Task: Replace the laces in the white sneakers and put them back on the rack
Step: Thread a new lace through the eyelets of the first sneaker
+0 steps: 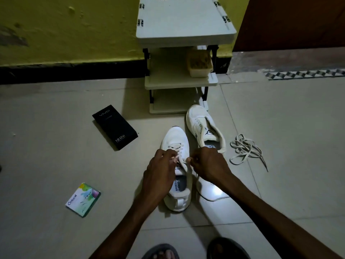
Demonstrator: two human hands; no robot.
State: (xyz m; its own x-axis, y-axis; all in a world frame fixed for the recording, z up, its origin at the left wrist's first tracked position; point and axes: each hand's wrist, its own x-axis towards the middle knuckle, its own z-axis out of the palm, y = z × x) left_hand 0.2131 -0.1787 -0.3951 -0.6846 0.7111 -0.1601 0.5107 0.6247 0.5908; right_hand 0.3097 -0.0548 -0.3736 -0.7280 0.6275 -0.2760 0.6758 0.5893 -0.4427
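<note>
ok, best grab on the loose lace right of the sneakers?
Probably pinch the loose lace from above at its free end on the near right. It lies flat on the tile, and the bunched middle would likely lift as a tangle.

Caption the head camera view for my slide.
Left hand and right hand pinch the lace on a white sneaker; the other sneaker and loose laces lie beside.

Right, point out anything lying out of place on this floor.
A tangled loose white shoelace lies on the tiles right of the farther white sneaker. A black rectangular box and a small green carton lie stray to the left.
</note>
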